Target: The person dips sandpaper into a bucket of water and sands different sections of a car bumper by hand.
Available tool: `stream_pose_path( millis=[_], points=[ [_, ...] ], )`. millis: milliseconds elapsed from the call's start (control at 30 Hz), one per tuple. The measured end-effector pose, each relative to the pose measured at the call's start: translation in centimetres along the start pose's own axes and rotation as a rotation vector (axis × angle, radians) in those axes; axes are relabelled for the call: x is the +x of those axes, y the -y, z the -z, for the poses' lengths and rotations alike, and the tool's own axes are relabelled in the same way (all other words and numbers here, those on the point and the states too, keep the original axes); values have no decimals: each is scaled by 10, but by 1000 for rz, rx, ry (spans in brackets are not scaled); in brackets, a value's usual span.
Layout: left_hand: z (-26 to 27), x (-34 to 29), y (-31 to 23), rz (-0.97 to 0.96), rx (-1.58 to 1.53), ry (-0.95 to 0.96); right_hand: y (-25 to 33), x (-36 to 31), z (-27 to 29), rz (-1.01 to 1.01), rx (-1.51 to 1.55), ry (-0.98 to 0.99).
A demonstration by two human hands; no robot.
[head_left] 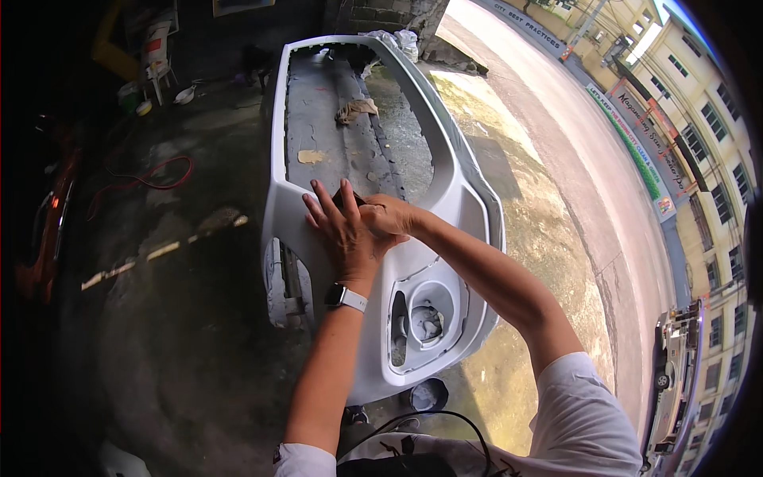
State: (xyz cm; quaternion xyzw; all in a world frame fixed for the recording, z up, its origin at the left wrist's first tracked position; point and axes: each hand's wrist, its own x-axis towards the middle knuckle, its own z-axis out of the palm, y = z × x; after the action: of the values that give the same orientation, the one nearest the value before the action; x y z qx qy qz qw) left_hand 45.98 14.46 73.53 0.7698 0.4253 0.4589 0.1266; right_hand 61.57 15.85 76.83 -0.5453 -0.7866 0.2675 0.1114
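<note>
A long pale grey car bumper (465, 199) stands in front of me, its inner side facing up. My left hand (342, 230), with a watch on the wrist, lies flat with spread fingers on the bumper's near corner. My right hand (389, 215) rests against the left one, fingers curled over a small dark piece (347, 199) that looks like sandpaper, pressed on the bumper's edge. How much of that piece there is stays hidden under the hands. A round fog-lamp opening (425, 314) sits just below my hands.
A crumpled brown rag (355, 109) and a tan patch (310, 157) lie inside the bumper. A red hose (151, 176) curls on the dark concrete floor at left. A sunlit road (572, 159), buildings and a vehicle (675, 381) are at right.
</note>
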Motion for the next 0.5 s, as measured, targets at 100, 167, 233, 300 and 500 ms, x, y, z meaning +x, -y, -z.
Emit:
stream_pose_path(
  millis=[100, 167, 233, 300, 500],
  points=[
    [8, 8, -7, 36, 45, 37, -11, -65, -4, 75, -76, -130],
    [8, 8, -12, 21, 60, 80, -8, -110, 16, 16, -350, -96],
    [8, 9, -21, 2, 50, 131, -4, -143, 36, -94, -695, -69],
    [6, 8, -16, -27, 102, 166, -3, -161, 57, -162, -814, -132],
    [1, -5, -21, -286, 213, 275, 42, -308, 25, -418, -428, -532]
  ],
)
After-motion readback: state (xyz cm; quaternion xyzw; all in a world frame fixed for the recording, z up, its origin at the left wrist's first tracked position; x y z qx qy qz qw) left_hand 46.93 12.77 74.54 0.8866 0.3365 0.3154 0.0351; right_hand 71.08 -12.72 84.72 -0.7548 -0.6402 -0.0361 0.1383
